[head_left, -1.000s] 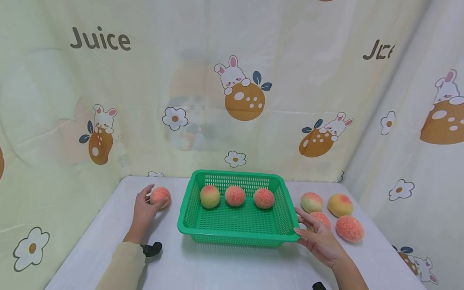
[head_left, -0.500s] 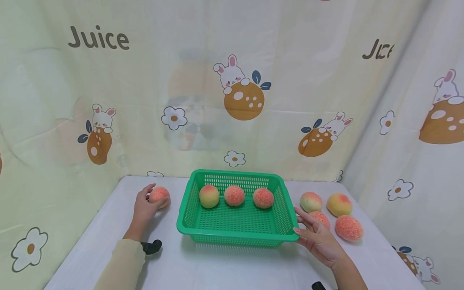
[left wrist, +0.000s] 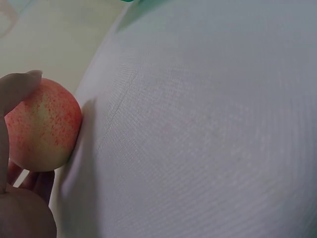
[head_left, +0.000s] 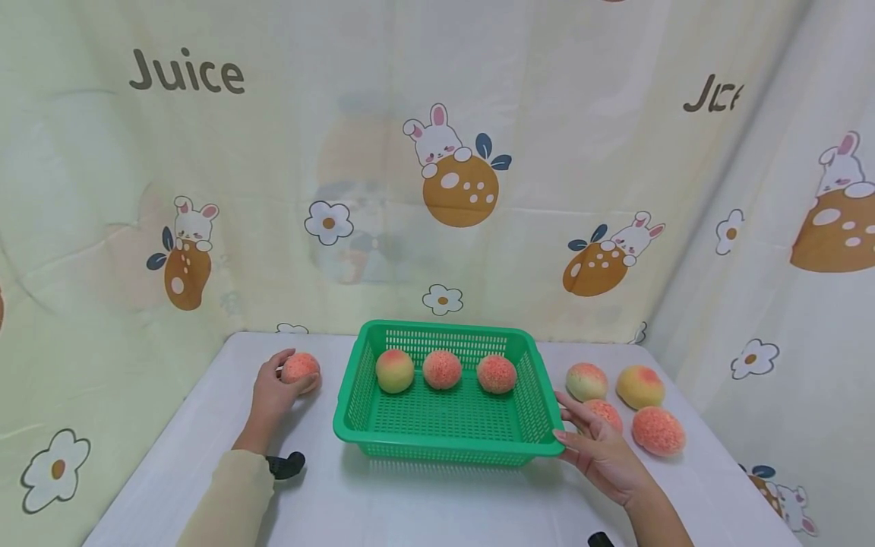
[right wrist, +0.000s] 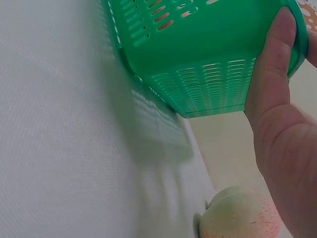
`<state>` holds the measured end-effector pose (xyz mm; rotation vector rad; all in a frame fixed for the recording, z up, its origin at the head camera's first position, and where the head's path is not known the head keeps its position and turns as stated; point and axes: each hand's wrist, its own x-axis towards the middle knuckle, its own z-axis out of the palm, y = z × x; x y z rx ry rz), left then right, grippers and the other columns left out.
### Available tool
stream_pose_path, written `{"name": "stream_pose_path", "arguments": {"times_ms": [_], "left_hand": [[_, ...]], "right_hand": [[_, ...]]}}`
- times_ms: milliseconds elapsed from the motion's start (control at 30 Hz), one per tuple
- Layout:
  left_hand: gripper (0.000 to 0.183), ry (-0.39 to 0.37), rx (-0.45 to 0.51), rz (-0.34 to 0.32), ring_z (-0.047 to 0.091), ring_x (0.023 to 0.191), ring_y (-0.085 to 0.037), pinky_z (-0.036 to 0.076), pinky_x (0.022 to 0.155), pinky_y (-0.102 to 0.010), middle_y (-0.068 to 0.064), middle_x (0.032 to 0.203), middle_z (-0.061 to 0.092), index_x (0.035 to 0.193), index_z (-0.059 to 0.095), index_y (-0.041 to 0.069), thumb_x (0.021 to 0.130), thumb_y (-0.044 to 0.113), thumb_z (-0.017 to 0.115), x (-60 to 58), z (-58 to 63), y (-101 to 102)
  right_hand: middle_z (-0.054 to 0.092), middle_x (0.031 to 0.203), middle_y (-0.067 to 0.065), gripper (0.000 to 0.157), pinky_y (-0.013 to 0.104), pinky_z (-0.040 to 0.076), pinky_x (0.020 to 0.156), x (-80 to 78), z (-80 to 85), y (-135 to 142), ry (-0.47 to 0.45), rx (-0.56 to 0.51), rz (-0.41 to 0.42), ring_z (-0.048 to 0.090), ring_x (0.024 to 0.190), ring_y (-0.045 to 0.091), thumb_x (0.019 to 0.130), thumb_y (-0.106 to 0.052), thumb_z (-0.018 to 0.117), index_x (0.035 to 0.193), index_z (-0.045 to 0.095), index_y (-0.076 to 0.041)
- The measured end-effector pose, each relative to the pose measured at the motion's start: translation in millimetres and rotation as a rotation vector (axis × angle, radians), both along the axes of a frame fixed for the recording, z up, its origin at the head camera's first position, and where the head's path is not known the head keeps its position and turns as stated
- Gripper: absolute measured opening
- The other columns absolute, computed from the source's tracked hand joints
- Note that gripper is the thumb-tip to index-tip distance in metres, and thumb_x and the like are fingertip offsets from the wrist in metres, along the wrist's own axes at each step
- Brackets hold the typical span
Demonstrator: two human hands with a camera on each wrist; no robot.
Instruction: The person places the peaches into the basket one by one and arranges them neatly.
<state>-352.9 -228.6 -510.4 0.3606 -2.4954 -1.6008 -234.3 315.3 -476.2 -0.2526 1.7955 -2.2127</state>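
Note:
On the left of the table, my left hand point(head_left: 270, 393) grips a speckled pink peach point(head_left: 302, 369), thumb on the near side and fingers behind it. The left wrist view shows this peach point(left wrist: 45, 130) low over the white cloth, with a shadow beside it. My right hand point(head_left: 607, 457) holds the green plastic basket point(head_left: 444, 444) at its right front corner. In the right wrist view the thumb point(right wrist: 282, 37) presses on the basket's rim and the other fingers are mostly hidden. Inside the basket, a yellow-red peach point(head_left: 395, 371) and two pink peaches point(head_left: 442, 369) stand in a row along the back.
Right of the basket lie several more peaches: a pale green-pink one point(head_left: 586, 381), a yellow one point(head_left: 641, 387), and pink ones point(head_left: 659, 431), one partly behind my right hand. A printed curtain point(head_left: 533, 273) hangs behind the white table point(head_left: 410, 509). A black strap piece point(head_left: 287, 466) sits at my left wrist.

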Motion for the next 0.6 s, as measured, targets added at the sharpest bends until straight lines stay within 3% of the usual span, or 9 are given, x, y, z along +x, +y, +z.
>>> {"name": "stream_pose_path", "arguments": {"times_ms": [600], "left_hand": [[0.078,0.028,0.012,0.006,0.042,0.137,-0.04,0.045,0.112,-0.057,-0.02,0.154,0.04,0.155,0.042,0.012,0.088,0.018,0.081,5.1,0.2,0.4]], "right_hand": [[0.052,0.127,-0.003,0.074,0.035,0.057,0.099,0.8,0.3,-0.2,0.003,-0.001,-0.004,0.066,0.112,0.009,0.103,0.001,0.054,0.165,0.015,-0.011]]}}
